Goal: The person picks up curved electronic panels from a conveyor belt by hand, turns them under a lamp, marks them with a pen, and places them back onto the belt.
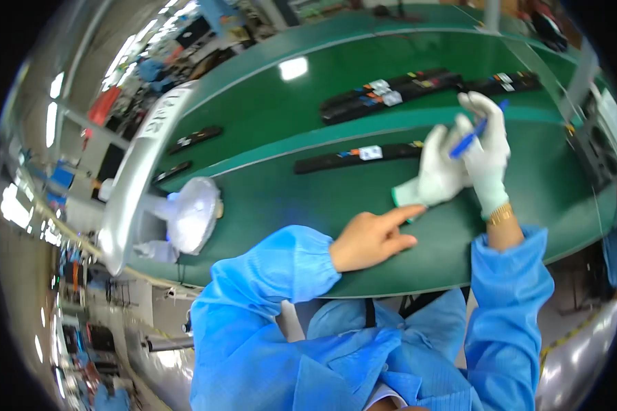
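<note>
My left hand [370,240] is bare, its index finger stretched and its thumb apart. The index fingertip meets the green-edged cuff of a loose white glove [440,170]. My right hand [490,151] wears a matching white glove and a gold-coloured wristband. Its curled fingers hold the loose glove, and a blue pen [469,140] lies slanted across them. How the fingers grip the pen is partly hidden. Just behind the loose glove, a long black bar-shaped part [322,163] with white and orange labels lies on the green bench [267,198].
More labelled black parts [363,103] lie on the raised green surface behind. To the left stand a silver arched frame [140,171] and a clear plastic-wrapped round item [193,216]. A dark fixture [593,157] stands at the right edge.
</note>
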`<state>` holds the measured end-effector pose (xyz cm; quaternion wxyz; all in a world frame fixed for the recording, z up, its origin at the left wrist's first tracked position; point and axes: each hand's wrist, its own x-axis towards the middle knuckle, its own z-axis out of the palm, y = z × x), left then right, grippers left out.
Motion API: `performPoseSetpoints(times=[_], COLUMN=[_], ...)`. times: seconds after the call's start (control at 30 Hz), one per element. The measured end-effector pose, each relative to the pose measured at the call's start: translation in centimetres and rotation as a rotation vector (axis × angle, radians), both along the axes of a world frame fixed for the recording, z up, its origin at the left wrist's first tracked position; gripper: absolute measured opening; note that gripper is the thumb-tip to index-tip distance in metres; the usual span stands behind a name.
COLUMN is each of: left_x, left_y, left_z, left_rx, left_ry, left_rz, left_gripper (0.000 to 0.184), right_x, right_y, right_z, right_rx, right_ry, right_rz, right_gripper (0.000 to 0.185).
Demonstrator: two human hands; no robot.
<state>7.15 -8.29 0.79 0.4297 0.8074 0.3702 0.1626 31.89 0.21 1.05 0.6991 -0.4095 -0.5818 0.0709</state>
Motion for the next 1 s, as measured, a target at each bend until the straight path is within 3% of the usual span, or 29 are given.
performPoseSetpoints(times=[0.13,0.27,0.4,0.57,0.67,0.8,0.9,0.93,0.97,1.0], left_x=[0.4,0.5,0.9,1.3,1.2,1.3,0.8,0.9,1.1,1.2], left_y=[1.1,3.0,4.8,6.2,7.5,6.7,5.2,4.7,4.8,4.7], left_z=[-0.6,-1.9,-2.0,-1.9,-2.2,-1.4,-0.6,-0.5,-0.6,-0.5], left_rx=[0.133,0.216,0.217,0.169,0.091,0.091,0.187,0.217,0.304,0.328], left_ry=[-0.172,-0.19,-0.171,-0.263,-0.28,-0.797,-0.77,-0.753,-0.711,-0.696], left_rz=[-0.014,0.03,0.053,0.148,0.065,0.131,0.022,-0.011,-0.061,-0.07], left_gripper=[0.062,0.052,0.035,0.036,0.034,0.034,0.054,0.061,0.087,0.09], right_x=[-2.4,-4.4,-6.1,-6.2,-6.2,-6.2,-6.1,-5.9,-6.3,-6.8], right_y=[-3.0,-3.7,-4.4,-3.6,-3.5,-3.2,-3.0,-3.0,-2.7,-2.5], right_z=[0.7,0.7,0.2,-0.8,-0.4,-0.6,-0.5,-1.2,-1.7,-2.0], right_rx=[-0.064,0.058,-0.102,-0.09,-0.047,-0.061,-0.039,-0.073,-0.052,-0.032], right_ry=[-0.191,-0.475,-0.403,-0.399,-0.436,-0.422,-0.439,-0.513,-0.407,-0.3], right_rz=[0.098,0.125,0.26,0.242,0.174,0.138,0.198,0.091,0.117,0.142], right_gripper=[0.034,0.019,0.018,0.02,0.022,0.027,0.04,0.042,0.04,0.039])
